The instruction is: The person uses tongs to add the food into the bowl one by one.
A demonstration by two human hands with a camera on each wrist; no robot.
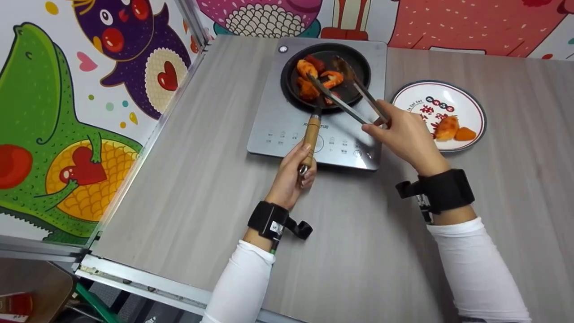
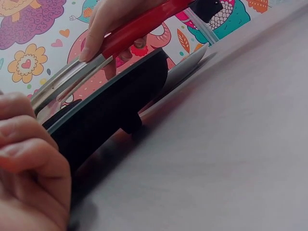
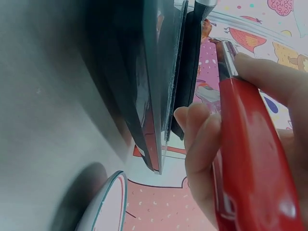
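My left hand (image 1: 293, 170) grips the wooden handle (image 1: 312, 134) of a small black frying pan (image 1: 332, 106), which sits on a silver induction cooker (image 1: 269, 121). Between the thumb and fingers of my right hand (image 1: 406, 134) are metal tongs (image 1: 341, 105), whose red handle (image 3: 255, 154) fills the right wrist view. The tongs' arms are spread apart inside the pan. One tip touches or lies close to orange-brown food pieces (image 1: 306, 68) at the pan's left; the other is near a dark brown piece (image 1: 343, 67). A curled orange piece (image 1: 332, 79) lies between them.
Right of the cooker stands a white patterned plate (image 1: 408, 96) with a browned piece (image 1: 447, 128) and an orange chunk (image 1: 465, 134) on it. Cartoon-printed panels (image 1: 121, 58) border the table (image 1: 202, 179) at the left and back. A metal frame edge (image 1: 148, 285) runs along the front left.
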